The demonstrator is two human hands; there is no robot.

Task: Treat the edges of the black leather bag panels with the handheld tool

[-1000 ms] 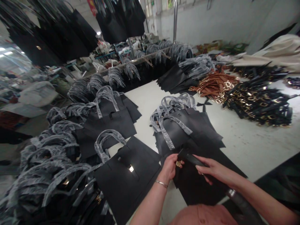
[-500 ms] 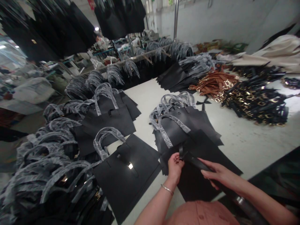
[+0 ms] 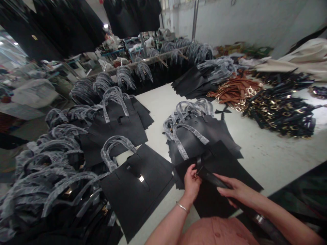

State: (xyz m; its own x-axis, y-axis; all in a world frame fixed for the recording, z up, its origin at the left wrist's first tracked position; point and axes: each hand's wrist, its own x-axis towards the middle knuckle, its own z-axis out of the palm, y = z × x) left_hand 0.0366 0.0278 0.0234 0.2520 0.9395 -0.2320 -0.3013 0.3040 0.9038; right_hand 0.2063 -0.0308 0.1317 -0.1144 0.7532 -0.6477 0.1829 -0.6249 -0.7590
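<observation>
In the head view my left hand [image 3: 192, 183] has its fingertips drawn in narrow at a small metal fitting [image 3: 196, 175], just below a black strap [image 3: 199, 160]; whether they really pinch it, I cannot tell. My right hand [image 3: 233, 191] is wrapped around a long dark piece [image 3: 212, 178], its tip at those fingertips. Beneath both lies a black bag [image 3: 213, 202], flat over the pale surface [image 3: 268, 146], nearer me than the wrapped handles [image 3: 190, 132].

To do this well, I judge, my left fingers should steady the fitting while my right lines the tip up squarely, pressing lightly so the bag's face isn't scuffed or tugged askew.

The meeting point is small and blurred, so I can't make out how fitting and tip touch, if they do. Dark on dark, the edges blend. Past a shiny band [image 3: 260, 218], the long piece runs out at the bottom edge, and I can't say whether it's a tool or a strap. My right hand covers part of the bag.
</observation>
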